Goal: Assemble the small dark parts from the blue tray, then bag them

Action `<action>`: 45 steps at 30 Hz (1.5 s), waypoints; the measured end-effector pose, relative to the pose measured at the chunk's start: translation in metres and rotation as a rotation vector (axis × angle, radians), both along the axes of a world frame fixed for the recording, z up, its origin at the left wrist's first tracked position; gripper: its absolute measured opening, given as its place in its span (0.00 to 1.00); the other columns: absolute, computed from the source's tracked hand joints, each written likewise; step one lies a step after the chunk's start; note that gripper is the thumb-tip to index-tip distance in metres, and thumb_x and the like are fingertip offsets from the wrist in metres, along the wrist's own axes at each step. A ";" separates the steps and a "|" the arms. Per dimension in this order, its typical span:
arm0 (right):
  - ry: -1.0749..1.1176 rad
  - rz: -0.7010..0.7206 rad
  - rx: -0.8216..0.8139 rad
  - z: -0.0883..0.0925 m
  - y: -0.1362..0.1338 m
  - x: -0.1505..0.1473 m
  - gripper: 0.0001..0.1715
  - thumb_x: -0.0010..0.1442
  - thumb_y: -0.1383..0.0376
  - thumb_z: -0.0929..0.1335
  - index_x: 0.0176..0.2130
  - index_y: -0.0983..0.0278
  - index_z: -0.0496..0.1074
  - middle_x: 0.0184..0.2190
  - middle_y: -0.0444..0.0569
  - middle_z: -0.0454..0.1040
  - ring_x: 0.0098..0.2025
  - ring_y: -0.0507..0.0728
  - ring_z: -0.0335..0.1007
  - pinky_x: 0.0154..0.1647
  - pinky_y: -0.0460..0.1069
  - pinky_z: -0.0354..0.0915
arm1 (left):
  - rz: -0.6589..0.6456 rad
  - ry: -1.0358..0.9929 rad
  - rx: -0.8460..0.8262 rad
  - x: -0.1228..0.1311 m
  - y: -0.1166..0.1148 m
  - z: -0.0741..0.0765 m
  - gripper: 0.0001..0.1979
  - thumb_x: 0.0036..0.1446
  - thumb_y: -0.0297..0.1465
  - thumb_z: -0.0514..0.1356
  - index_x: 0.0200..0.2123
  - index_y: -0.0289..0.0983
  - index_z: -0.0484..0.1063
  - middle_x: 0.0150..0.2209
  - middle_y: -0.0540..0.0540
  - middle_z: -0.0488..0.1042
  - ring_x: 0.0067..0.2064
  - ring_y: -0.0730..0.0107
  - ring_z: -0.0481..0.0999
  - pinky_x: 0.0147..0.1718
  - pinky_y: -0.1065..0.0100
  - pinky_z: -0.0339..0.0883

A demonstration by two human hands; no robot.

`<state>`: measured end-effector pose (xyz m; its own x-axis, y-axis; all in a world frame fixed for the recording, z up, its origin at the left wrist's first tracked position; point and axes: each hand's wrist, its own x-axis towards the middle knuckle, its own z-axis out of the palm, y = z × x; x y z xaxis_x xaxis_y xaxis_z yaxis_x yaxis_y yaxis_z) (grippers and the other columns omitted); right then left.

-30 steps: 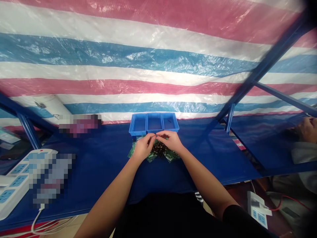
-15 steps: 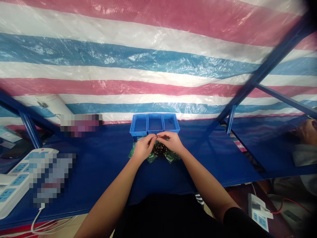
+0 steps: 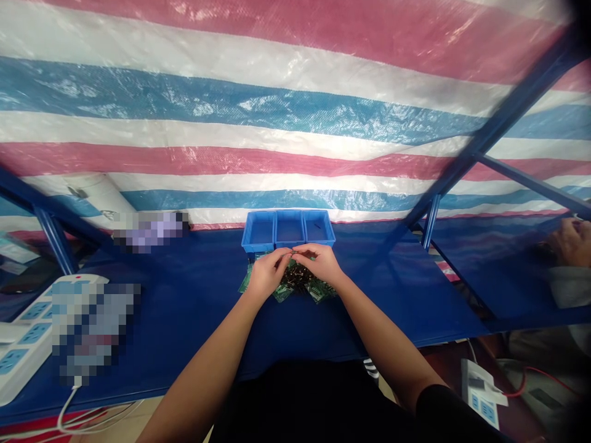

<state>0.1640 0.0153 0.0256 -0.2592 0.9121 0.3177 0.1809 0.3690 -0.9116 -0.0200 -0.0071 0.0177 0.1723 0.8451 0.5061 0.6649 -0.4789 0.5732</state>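
Left hand point(image 3: 266, 275), right hand point(image 3: 321, 263), above green circuit boards point(image 3: 318, 291)

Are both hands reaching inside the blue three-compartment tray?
No, the left hand and right hand meet in front of the blue three-compartment tray, above a heap of small green and dark parts.

Heaped green circuit boards point(image 3: 295, 284)

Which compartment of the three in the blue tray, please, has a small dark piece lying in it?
The rightmost compartment; the other two show no such piece.
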 end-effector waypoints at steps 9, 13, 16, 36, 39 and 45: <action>0.010 -0.019 -0.011 0.002 -0.001 0.000 0.17 0.55 0.55 0.72 0.43 0.61 0.79 0.37 0.50 0.80 0.36 0.56 0.77 0.40 0.51 0.73 | -0.003 -0.002 -0.056 0.000 -0.001 0.001 0.15 0.65 0.40 0.52 0.48 0.41 0.71 0.27 0.51 0.76 0.27 0.74 0.74 0.27 0.74 0.63; 0.010 -0.021 -0.015 0.004 -0.001 0.000 0.17 0.55 0.55 0.72 0.42 0.61 0.79 0.37 0.50 0.80 0.36 0.57 0.77 0.40 0.51 0.73 | -0.005 -0.002 -0.032 0.000 -0.001 0.000 0.15 0.65 0.40 0.52 0.48 0.41 0.72 0.28 0.51 0.76 0.27 0.74 0.73 0.27 0.74 0.63; 0.006 -0.018 -0.004 0.003 -0.001 0.000 0.17 0.55 0.56 0.72 0.42 0.61 0.79 0.37 0.50 0.80 0.36 0.57 0.77 0.40 0.51 0.73 | 0.008 0.009 -0.015 0.000 0.000 0.000 0.15 0.65 0.40 0.51 0.45 0.41 0.74 0.29 0.50 0.77 0.27 0.74 0.73 0.27 0.74 0.63; 0.000 -0.017 0.003 0.001 -0.001 0.000 0.17 0.55 0.55 0.72 0.43 0.60 0.79 0.37 0.49 0.80 0.37 0.57 0.77 0.41 0.51 0.74 | 0.025 0.013 -0.012 0.001 -0.001 0.001 0.14 0.65 0.40 0.52 0.44 0.41 0.73 0.28 0.50 0.76 0.27 0.74 0.74 0.27 0.74 0.62; 0.014 -0.019 0.003 0.000 0.000 0.000 0.18 0.54 0.55 0.72 0.43 0.60 0.78 0.37 0.49 0.80 0.37 0.57 0.77 0.41 0.51 0.74 | 0.022 0.010 -0.036 0.001 -0.001 0.000 0.14 0.66 0.40 0.51 0.45 0.41 0.73 0.28 0.51 0.76 0.28 0.74 0.74 0.27 0.74 0.62; 0.022 0.002 -0.024 0.002 -0.002 0.000 0.18 0.56 0.54 0.71 0.43 0.61 0.78 0.37 0.50 0.80 0.36 0.57 0.78 0.39 0.51 0.74 | 0.027 0.007 -0.053 0.000 0.000 -0.001 0.14 0.66 0.40 0.51 0.46 0.42 0.72 0.29 0.51 0.76 0.28 0.74 0.74 0.28 0.74 0.62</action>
<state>0.1640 0.0138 0.0276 -0.2540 0.9190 0.3016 0.1602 0.3475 -0.9239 -0.0196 -0.0072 0.0164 0.1526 0.8751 0.4592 0.6816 -0.4297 0.5923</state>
